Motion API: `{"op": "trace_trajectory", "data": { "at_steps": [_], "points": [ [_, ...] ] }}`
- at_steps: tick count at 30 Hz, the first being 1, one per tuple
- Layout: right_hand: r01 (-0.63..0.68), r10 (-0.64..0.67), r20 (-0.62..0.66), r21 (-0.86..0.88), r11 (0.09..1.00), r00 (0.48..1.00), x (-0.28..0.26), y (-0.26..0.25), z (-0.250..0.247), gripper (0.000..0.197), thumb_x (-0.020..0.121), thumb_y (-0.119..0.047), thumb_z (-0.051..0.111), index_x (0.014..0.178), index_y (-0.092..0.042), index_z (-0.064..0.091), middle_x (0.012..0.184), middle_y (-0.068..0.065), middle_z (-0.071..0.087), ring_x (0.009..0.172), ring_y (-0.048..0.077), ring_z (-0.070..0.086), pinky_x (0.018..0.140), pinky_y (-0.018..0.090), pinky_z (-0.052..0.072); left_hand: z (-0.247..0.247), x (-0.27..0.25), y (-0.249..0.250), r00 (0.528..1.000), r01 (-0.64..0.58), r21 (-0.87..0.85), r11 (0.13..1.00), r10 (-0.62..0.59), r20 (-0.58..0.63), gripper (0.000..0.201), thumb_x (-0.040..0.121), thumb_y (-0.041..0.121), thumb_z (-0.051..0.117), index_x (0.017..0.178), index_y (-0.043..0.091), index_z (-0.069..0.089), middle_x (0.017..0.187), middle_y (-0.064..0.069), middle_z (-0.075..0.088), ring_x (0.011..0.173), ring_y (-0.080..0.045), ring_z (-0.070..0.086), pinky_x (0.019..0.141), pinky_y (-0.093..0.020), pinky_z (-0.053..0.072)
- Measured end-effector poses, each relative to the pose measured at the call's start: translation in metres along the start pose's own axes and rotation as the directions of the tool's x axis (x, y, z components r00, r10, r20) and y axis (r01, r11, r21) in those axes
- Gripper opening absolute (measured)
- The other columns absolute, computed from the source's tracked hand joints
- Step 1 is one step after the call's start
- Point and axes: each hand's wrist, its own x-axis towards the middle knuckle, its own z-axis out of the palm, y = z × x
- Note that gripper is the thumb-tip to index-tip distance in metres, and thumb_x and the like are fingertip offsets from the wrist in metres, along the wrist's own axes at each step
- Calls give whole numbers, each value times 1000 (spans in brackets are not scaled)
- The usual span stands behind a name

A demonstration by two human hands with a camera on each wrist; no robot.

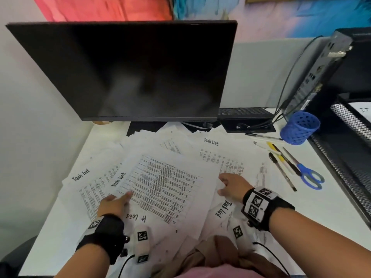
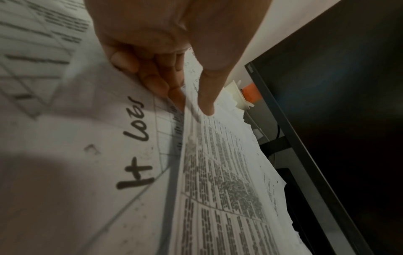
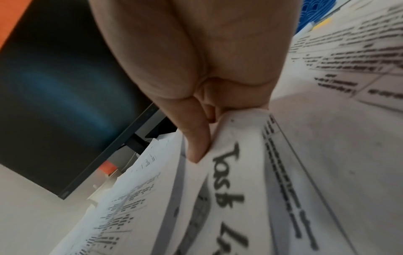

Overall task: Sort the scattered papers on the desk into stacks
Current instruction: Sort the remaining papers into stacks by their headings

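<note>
On the desk (image 1: 331, 199), below the dark monitor (image 1: 128, 69), papers (image 1: 212, 155) are lying fanned out — several headed "Task List". Left hand (image 1: 113, 204) is pinching the dense table sheet's (image 1: 160, 189) left edge; right hand (image 1: 233, 186) is gripping a "Task List" sheet (image 3: 235, 172) — thumb on top.
</note>
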Motion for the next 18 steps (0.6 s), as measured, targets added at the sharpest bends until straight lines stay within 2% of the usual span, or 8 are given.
{"op": "trace_trajectory", "data": {
  "at_steps": [2,4,8,11,13,15,16,18],
  "points": [
    [-8,12,41,-103,995,999,-3,1,2,14,85,-17,64,94,-26,57,97,-12,56,102,20,53,75,18,42,0,-2,6,997,-80,188,979,78,22,42,86,40,66,85,-1,61,76,-13,63,66,-24,54,61,-30,41],
    [-72,75,35,-81,994,997,-4,8,-3,29,81,-13,66,110,-15,62,112,-2,63,106,21,57,84,25,44,-5,-2,12,992,-120,273,954,123,7,38,92,35,60,76,1,57,73,-13,59,67,-24,52,62,-31,40],
    [-183,180,72,36,982,981,-7,20,-20,22,84,-8,64,106,-8,65,97,6,67,86,20,61,79,31,47,-28,9,17,968,-215,408,888,248,-30,30,89,27,62,93,-3,63,105,-22,64,95,-36,60,83,-39,50],
    [-203,209,38,457,866,977,-7,10,-23,17,93,-11,52,99,-3,67,82,10,64,65,19,58,62,28,48,-33,10,13,969,-245,398,884,230,86,43,96,22,54,131,-3,48,136,-23,50,115,-36,54,95,-39,46],
    [-170,194,-3,475,863,981,-3,-2,-21,23,94,-30,55,101,-12,67,94,8,66,77,18,61,72,28,48,-30,5,13,958,-285,408,868,252,133,37,98,26,49,121,-3,51,128,-25,55,120,-39,51,98,-41,42],
    [-153,164,-16,287,946,986,2,-15,-14,52,89,-50,55,128,-15,55,130,5,56,115,23,54,98,33,39,-24,-2,15,948,-312,361,879,262,179,40,98,31,47,115,-4,51,118,-26,58,115,-39,54,96,-43,42],
    [-149,158,-21,235,960,987,3,-22,-9,63,87,-53,55,137,-14,46,140,4,49,124,24,48,103,33,34,-20,-9,17,937,-337,352,873,278,210,40,98,33,47,113,-4,52,114,-25,60,112,-38,55,96,-43,42],
    [-119,122,5,281,952,993,6,-30,3,62,85,-49,61,134,-15,47,134,3,55,111,21,55,95,31,41,-11,-21,21,907,-399,311,862,323,269,29,98,30,49,93,3,55,89,-15,63,99,-35,60,86,-39,45]
  ]
}}
